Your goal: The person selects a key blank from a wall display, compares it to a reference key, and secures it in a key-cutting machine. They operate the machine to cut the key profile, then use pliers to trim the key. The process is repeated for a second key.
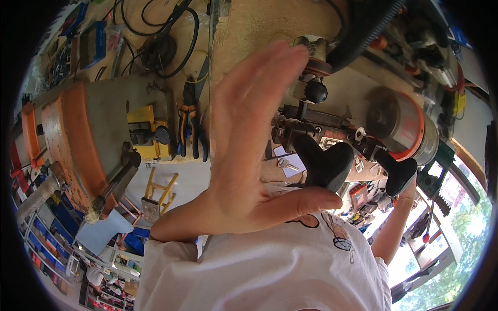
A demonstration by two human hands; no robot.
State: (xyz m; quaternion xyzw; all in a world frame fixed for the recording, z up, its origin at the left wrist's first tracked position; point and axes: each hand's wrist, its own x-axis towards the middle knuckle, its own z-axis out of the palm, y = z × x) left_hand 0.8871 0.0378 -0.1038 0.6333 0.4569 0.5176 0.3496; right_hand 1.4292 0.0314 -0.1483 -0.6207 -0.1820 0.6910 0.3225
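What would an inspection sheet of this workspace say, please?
Surface: worn wooden bench.
Job's things: dark metal machine with left black handle and right black handle.
Clutter: orange-and-black pliers; key on paper.
Hands: left hand open, overlapping left black handle, contact unclear; right hand partly hidden by right black handle, grip unclear.
Cables: looped black cable; ribbed black hose.
Surroundings: orange metal housing at left; greenery at lower right.

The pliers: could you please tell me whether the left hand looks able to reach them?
Probably yes: the left hand is open and seems empty, the pliers lie to its left, and nothing visible blocks the way, though depth is hard to judge.
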